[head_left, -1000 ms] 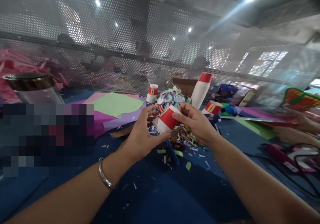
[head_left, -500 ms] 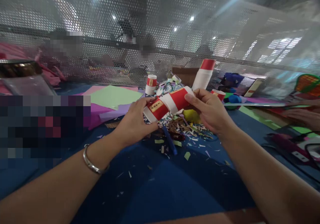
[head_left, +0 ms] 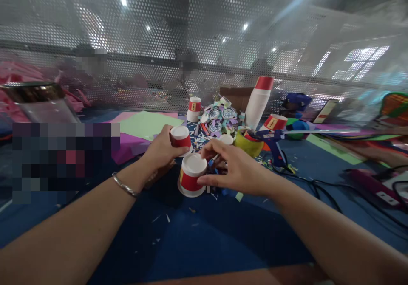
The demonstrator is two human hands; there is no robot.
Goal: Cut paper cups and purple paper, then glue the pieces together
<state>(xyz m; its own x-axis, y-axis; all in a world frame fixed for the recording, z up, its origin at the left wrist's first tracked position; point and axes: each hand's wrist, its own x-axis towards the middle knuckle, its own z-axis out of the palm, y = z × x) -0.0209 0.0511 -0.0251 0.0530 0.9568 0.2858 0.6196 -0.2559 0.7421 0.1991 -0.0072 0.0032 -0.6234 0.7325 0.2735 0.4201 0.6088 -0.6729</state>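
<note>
My left hand (head_left: 158,152) is closed around an upside-down red-and-white paper cup (head_left: 180,139), its white base facing up. Just in front of it, a second paper cup (head_left: 191,179) stands upside down on the blue table. My right hand (head_left: 239,169) is at that cup's right side, fingers apart and curved, the thumb tip against or very near its wall. Behind my right hand, a yellow roll of tape (head_left: 247,142) lies beside a blue glue gun (head_left: 274,142). The right hand partly hides a small white round piece (head_left: 226,139) and paper scraps.
A tall leaning stack of paper cups (head_left: 256,106) stands behind, with a two-cup stack (head_left: 194,108) further left. Between them is a heap of cut paper (head_left: 219,117). Coloured sheets (head_left: 145,123) lie left, a lidded jar (head_left: 41,100) beyond. Black cables (head_left: 314,183) and a power strip (head_left: 379,191) are right.
The joined cups are apart: one is in my left hand, the other upside down on the table by my right hand, whose fingers have loosened. Both hands came lower and the glue gun became visible.
</note>
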